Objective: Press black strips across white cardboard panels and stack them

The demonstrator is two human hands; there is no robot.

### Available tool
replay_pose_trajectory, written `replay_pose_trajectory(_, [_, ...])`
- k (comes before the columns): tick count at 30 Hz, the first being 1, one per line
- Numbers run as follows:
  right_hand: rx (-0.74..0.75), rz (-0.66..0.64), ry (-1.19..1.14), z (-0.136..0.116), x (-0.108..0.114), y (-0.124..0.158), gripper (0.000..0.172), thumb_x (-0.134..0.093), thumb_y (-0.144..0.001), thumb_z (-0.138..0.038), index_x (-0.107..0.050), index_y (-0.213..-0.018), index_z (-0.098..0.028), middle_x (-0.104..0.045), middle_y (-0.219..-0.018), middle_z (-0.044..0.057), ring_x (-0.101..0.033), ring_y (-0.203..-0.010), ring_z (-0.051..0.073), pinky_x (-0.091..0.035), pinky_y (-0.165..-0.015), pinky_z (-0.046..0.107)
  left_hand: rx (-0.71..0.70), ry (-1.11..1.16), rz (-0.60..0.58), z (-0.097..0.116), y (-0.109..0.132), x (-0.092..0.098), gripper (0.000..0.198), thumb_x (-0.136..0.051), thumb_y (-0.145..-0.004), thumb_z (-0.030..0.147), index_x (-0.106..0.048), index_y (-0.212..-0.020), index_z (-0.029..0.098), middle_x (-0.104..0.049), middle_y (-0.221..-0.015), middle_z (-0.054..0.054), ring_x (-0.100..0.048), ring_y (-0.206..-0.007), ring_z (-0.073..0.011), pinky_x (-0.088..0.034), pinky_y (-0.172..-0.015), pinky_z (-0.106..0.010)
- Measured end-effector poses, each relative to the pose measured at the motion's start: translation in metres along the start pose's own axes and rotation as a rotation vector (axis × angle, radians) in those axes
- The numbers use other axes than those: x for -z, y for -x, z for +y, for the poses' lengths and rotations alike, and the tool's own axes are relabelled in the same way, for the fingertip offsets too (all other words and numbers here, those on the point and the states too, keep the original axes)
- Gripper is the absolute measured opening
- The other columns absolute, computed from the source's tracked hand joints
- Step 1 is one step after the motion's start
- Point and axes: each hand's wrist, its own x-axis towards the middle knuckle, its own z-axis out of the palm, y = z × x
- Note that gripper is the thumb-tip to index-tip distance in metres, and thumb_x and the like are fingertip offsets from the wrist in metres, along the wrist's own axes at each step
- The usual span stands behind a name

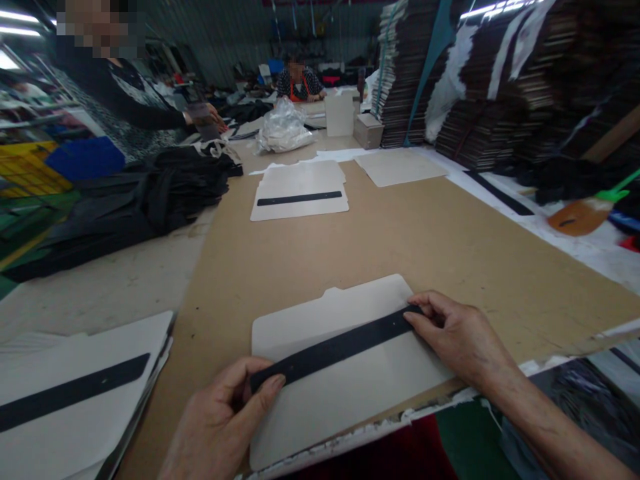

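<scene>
A long black strip (335, 347) stretches between my two hands, slanting up to the right over a pale cardboard sheet (350, 400). Its left end is pinched between thumb and fingers of my left hand (220, 413). My right hand (460, 333) pinches the other end close to the sheet's right side. The sheet has rounded corners and a small tab on its far edge; it lies at the table's near edge. Whether the strip touches the sheet along its length I cannot tell.
To the left lies a stack of pale sheets (75, 427) with a black strip on top. Farther off are another stripped sheet (300, 180), a plain sheet (400, 167), dark fabric (150, 193) and an orange fly swatter (580, 217). Two people stand or sit beyond.
</scene>
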Motion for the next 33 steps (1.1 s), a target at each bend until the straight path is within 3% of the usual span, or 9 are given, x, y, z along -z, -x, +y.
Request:
replay_pose_trajectory(4, [0.035, -0.009, 0.104, 0.0, 0.0, 0.001, 0.025, -0.057, -0.083, -0.042, -0.069, -0.096, -0.024, -0.062, -0.064, -0.003, -0.058, -0.057, 0.015, -0.042, -0.057, 0.028, -0.011, 0.029, -0.011, 0.001, 0.001, -0.001, 0.038, -0.06, -0.079, 0.059, -0.07, -0.088, 0.024, -0.056, -0.058, 0.004, -0.055, -0.056, -0.0159, -0.042, -0.051, -0.023])
replay_pose_trajectory(8, [0.186, 0.053, 0.237, 0.002, 0.001, 0.003, 0.026, -0.055, -0.086, -0.043, -0.067, -0.099, -0.024, -0.066, -0.084, 0.002, -0.065, -0.074, 0.019, -0.047, -0.068, 0.032, -0.056, 0.067, 0.035, 0.0, 0.004, -0.003, 0.031, -0.062, -0.082, 0.053, -0.07, -0.086, 0.024, -0.059, -0.06, 0.004, -0.055, -0.054, -0.0139, -0.04, -0.047, -0.021])
replay_pose_trajectory(13, [0.288, 0.1, 0.335, 0.017, 0.0, 0.004, 0.034, -0.046, -0.09, -0.053, -0.066, -0.098, -0.027, -0.065, -0.096, 0.003, -0.066, -0.078, 0.02, -0.049, -0.07, 0.035, -0.583, 0.09, 0.092, -0.005, 0.01, -0.002, 0.007, -0.062, -0.088, 0.023, -0.069, -0.085, 0.022, -0.063, -0.072, 0.001, -0.06, -0.064, -0.0106, -0.045, -0.056, -0.018])
replay_pose_trajectory(15, [0.338, 0.078, 0.342, 0.026, 0.0, 0.001, 0.035, -0.046, -0.089, -0.056, -0.067, -0.096, -0.029, -0.066, -0.095, 0.002, -0.067, -0.081, 0.02, -0.051, -0.071, 0.035, -0.749, 0.115, 0.1, -0.006, 0.013, -0.003, 0.013, -0.06, -0.087, 0.012, -0.067, -0.094, 0.021, -0.063, -0.076, 0.0, -0.06, -0.067, -0.0095, -0.046, -0.059, -0.018])
replay_pose_trajectory(17, [0.381, 0.066, 0.356, 0.034, -0.002, -0.002, 0.033, -0.049, -0.087, -0.057, -0.067, -0.093, -0.03, -0.067, -0.095, 0.001, -0.067, -0.082, 0.02, -0.052, -0.073, 0.033, -0.814, 0.12, 0.098, -0.007, 0.016, -0.004, 0.02, -0.059, -0.086, 0.007, -0.065, -0.1, 0.02, -0.062, -0.078, -0.001, -0.059, -0.067, -0.0091, -0.045, -0.06, -0.018])
replay_pose_trajectory(19, [0.4, 0.085, 0.386, 0.04, -0.003, -0.005, 0.032, -0.049, -0.086, -0.057, -0.067, -0.092, -0.031, -0.067, -0.096, 0.0, -0.067, -0.082, 0.019, -0.052, -0.073, 0.033, -0.803, 0.122, 0.099, -0.008, 0.018, -0.005, 0.018, -0.058, -0.086, 0.007, -0.065, -0.099, 0.019, -0.061, -0.078, -0.001, -0.058, -0.068, -0.0094, -0.045, -0.06, -0.019])
replay_pose_trajectory(22, [0.399, 0.131, 0.424, 0.046, -0.006, -0.005, 0.035, -0.044, -0.088, -0.06, -0.064, -0.094, -0.032, -0.067, -0.098, -0.001, -0.067, -0.086, 0.019, -0.051, -0.075, 0.034, -0.671, 0.13, 0.098, -0.007, 0.017, -0.007, 0.012, -0.055, -0.089, 0.012, -0.065, -0.093, 0.019, -0.061, -0.077, -0.001, -0.058, -0.07, -0.0104, -0.044, -0.063, -0.02])
replay_pose_trajectory(28, [0.366, 0.069, 0.398, 0.055, -0.008, -0.001, 0.037, -0.042, -0.089, -0.063, -0.061, -0.099, -0.032, -0.065, -0.102, -0.002, -0.066, -0.092, 0.019, -0.05, -0.082, 0.035, -0.432, 0.045, 0.163, -0.001, 0.01, -0.009, 0.009, -0.059, -0.087, 0.019, -0.067, -0.084, 0.019, -0.06, -0.071, 0.001, -0.054, -0.063, -0.0108, -0.039, -0.057, -0.021])
replay_pose_trajectory(33, [0.325, 0.075, 0.393, 0.053, -0.008, -0.003, 0.043, -0.041, -0.085, -0.069, -0.064, -0.096, -0.034, -0.068, -0.101, -0.005, -0.068, -0.089, 0.016, -0.052, -0.079, 0.032, -0.303, -0.056, 0.12, 0.003, 0.003, -0.007, 0.008, -0.061, -0.083, 0.02, -0.069, -0.083, 0.02, -0.062, -0.073, 0.0, -0.054, -0.064, -0.0124, -0.038, -0.059, -0.024])
